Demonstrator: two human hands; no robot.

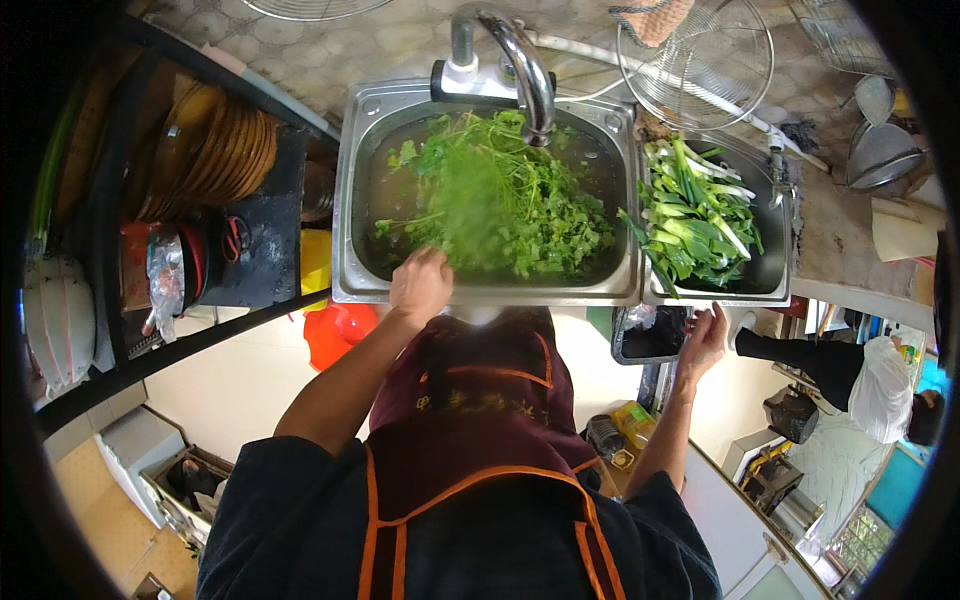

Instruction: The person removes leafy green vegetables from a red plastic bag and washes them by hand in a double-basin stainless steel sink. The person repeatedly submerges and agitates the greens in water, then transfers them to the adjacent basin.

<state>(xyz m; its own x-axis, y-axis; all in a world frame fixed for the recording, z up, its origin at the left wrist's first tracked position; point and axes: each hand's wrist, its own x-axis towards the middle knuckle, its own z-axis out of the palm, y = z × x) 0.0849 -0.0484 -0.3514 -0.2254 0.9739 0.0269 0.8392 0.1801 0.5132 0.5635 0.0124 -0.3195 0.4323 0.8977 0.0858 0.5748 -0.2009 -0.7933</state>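
Observation:
A stainless steel sink basin (351,247) holds murky water and a large heap of leafy green herbs (555,217), which look like cilantro. My left hand (422,283) is curled over its front rim, at the near edge of the herbs; what lies inside the fingers is hidden. To the right, my right hand (703,341) hangs just below the front edge of a smaller basin (776,259), fingers apart and nothing visible in them. Spring onions (697,210) with white stems are piled in that basin. The middle of the herbs looks blurred.
A chrome faucet (525,75) arches over the large basin. Behind the small one rests a wire strainer (697,64). Woven baskets (217,154) stand on a dark shelf at left. An orange-red plastic container (337,330) sits below. Another person (840,371) is at far right.

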